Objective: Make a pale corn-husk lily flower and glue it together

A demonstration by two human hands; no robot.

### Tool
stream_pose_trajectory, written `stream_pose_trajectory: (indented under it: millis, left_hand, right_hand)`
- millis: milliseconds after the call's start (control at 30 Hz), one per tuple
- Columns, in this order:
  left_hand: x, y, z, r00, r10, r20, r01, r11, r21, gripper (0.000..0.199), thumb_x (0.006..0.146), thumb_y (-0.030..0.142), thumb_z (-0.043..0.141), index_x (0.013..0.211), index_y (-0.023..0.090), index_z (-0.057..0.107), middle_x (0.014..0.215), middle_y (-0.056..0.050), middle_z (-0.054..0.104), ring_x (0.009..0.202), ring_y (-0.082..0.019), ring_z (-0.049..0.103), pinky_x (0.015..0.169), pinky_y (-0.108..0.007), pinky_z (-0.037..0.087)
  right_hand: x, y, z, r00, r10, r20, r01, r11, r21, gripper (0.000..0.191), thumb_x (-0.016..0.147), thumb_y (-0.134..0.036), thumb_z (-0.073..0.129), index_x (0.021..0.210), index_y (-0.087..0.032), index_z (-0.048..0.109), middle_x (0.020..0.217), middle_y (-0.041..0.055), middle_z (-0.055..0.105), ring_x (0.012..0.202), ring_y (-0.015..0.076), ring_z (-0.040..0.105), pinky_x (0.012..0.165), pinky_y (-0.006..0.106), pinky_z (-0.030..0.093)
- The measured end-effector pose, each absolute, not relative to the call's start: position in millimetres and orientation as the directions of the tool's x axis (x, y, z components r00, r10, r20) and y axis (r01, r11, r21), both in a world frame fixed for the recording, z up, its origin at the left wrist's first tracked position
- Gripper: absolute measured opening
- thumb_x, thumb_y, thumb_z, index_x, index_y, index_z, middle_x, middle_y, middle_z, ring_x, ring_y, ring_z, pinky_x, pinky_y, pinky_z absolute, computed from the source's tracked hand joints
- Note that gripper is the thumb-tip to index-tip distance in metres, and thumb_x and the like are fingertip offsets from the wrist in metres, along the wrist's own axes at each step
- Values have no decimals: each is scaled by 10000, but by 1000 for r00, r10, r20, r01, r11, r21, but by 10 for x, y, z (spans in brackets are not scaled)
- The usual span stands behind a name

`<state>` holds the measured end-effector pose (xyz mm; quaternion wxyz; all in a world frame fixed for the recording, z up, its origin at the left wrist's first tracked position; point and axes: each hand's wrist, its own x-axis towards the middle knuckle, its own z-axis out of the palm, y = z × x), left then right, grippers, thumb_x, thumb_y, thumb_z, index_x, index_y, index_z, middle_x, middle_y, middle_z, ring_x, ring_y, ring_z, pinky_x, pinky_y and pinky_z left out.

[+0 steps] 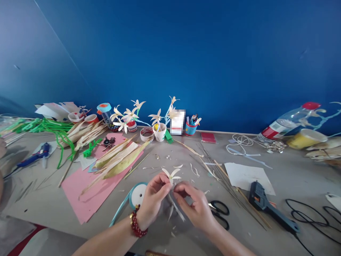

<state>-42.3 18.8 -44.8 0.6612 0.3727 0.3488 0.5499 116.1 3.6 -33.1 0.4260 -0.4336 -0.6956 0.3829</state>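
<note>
A small white flower (172, 175) with narrow pointed petals is pinched in my left hand (157, 193), just under its petals. My right hand (193, 204) is beside it, thumb and forefinger pressed together close below the flower; what they hold is too small to make out. Pale strips (176, 209) lie below and between my hands. A roll of light blue ribbon (137, 195) is partly behind my left wrist. Black-handled scissors (220, 210) rest just right of my right hand.
Pink paper (87, 192) with dried husks (119, 160) lies left. A dark glue gun (271, 208) and white paper (249, 175) are right. Behind stand a white cup (159, 133) with flowers, a pen holder (190, 128) and a tilted bottle (282, 126). A blue glue gun (39, 153) lies far left.
</note>
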Motion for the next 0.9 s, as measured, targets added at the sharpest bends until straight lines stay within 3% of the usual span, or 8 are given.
stream_pose_trajectory:
  millis: [233,433,500,633,833,900]
  left_hand:
    - [-431,220,-442,66,997,-41,-454,67,888,165,793,264,743,750,170,615,767,17,531,684,-90,441,659,-194,375]
    - [-419,227,-418,38,998,-56,-458,68,886,179,782,281,751,739,171,617,762,10,526,716,-106,453,674,-205,376]
    - [-417,230,-421,39,998,-58,-465,69,882,179,780,279,751,733,171,617,763,6,524,732,-113,462,683,-212,379]
    - [-422,254,-429,32,998,-58,-486,66,872,176,777,276,754,735,176,615,783,-1,534,734,-117,474,663,-217,377]
    - [-426,266,-425,49,996,-74,-499,89,862,179,765,270,763,736,179,612,792,-3,544,736,-117,481,675,-221,384]
    - [-429,256,-421,54,996,-67,-501,85,861,180,770,276,760,738,182,609,780,3,537,734,-116,475,680,-219,381]
  right_hand:
    - [1407,218,-268,-222,961,166,522,261,-812,140,915,-276,533,833,-225,634,801,22,668,690,168,607,574,235,444]
    - [1644,517,-279,-254,964,78,777,252,-577,178,919,-289,506,994,-251,663,930,16,720,737,175,650,639,256,451]
    - [1623,647,-315,-287,956,51,822,274,-500,214,891,-256,521,1045,-245,669,933,22,724,743,182,654,648,264,436]
    - [1520,874,-406,-304,951,54,838,293,-460,330,828,-196,556,1140,-218,661,911,41,718,738,192,647,618,261,399]
    - [1463,975,-497,-291,951,105,837,306,-453,190,818,-168,539,853,-230,715,784,22,715,677,179,628,588,247,380]
    - [1506,916,-475,-292,946,139,824,323,-465,199,853,-190,521,866,-237,715,772,20,721,699,183,637,625,254,414]
